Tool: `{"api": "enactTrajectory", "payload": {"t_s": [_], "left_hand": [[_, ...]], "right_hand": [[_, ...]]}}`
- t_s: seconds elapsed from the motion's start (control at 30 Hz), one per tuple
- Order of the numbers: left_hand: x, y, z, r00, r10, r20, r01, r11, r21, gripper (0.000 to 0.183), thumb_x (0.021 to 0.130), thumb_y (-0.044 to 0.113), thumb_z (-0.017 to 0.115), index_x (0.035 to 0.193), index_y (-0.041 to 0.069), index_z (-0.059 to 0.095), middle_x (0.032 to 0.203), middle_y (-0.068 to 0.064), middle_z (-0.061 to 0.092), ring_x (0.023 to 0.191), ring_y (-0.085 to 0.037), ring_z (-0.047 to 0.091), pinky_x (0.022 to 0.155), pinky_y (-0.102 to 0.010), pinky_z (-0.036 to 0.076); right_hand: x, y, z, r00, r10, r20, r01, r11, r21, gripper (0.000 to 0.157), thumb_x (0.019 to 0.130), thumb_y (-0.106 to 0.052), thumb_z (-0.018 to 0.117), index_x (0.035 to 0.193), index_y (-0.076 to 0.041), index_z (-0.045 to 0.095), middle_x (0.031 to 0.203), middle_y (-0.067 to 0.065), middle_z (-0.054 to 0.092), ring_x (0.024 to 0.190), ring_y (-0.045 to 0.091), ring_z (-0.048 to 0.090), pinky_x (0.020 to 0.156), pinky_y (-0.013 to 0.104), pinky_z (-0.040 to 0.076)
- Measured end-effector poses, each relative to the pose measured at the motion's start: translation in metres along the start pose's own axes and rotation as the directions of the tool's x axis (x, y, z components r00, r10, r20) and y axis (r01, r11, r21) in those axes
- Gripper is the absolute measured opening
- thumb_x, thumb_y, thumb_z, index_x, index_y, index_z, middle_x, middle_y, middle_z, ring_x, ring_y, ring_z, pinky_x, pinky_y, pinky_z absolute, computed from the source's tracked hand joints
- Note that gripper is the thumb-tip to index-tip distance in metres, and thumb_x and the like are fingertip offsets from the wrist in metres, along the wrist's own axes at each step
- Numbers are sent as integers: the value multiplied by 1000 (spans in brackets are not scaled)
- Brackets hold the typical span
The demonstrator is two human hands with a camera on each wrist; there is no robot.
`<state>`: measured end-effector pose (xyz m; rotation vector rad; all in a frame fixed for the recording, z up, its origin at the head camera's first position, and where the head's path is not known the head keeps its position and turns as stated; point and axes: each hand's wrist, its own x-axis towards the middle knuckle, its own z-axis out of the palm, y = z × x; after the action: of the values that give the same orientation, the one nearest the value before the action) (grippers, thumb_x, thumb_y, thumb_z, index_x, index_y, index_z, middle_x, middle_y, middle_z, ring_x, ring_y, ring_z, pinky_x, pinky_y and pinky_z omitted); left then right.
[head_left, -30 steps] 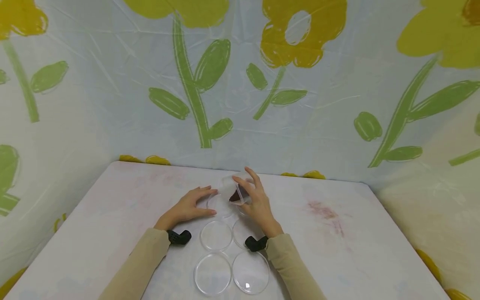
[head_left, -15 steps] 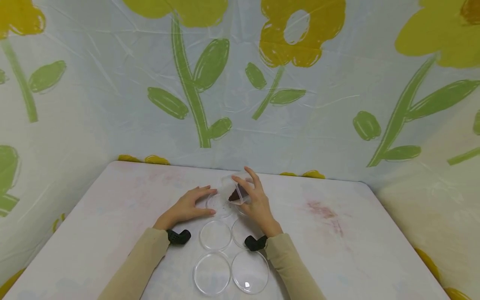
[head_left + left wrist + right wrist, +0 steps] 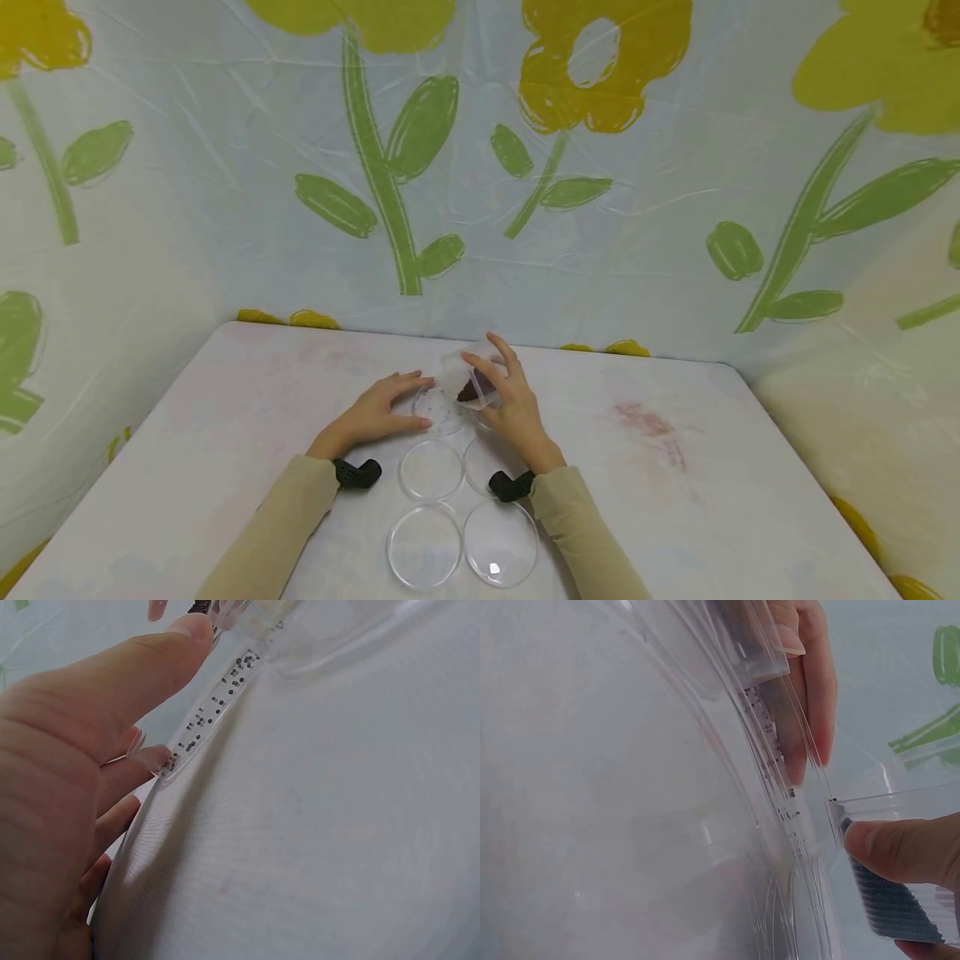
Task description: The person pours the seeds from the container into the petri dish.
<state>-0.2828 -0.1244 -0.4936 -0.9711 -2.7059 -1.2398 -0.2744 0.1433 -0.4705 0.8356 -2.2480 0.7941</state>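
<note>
My left hand (image 3: 378, 408) spans a clear petri dish (image 3: 415, 410) at the far left of the dish group, thumb on the near side and fingers on the far side. Small dark beads (image 3: 219, 711) lie scattered in this dish. In my right hand (image 3: 513, 412) is a clear plastic container (image 3: 937, 796), gripped between thumb and fingers. It tilts to the left over the dish. A heap of dark granules (image 3: 892, 904) rests against its lower side. The hand covers part of the container in the head view.
More clear petri dishes stand in two columns toward the front, among them a front left dish (image 3: 389, 550) and a front right dish (image 3: 537, 546). Another lies partly under my right hand. A flower-printed curtain (image 3: 645, 275) hangs behind the pale table (image 3: 225, 433).
Dark beads have appeared in the far left dish and have grown in number. The container stays tilted in my right hand; both hands hold almost the same place.
</note>
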Motion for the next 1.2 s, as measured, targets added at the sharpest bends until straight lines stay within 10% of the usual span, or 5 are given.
{"api": "enactTrajectory", "payload": {"t_s": [1.2], "left_hand": [[2,-11,4,1000,-1,3,1,1000,9,71,82,48,77,144,20,54,152,-14,42,143,-35,32,118,-52,15]], "right_hand": [[0,0,1,1000,-20,14,20,1000,-16,93,65,-1,91,142,-32,50,160,8,25,123,35,53,65,43,57]]}}
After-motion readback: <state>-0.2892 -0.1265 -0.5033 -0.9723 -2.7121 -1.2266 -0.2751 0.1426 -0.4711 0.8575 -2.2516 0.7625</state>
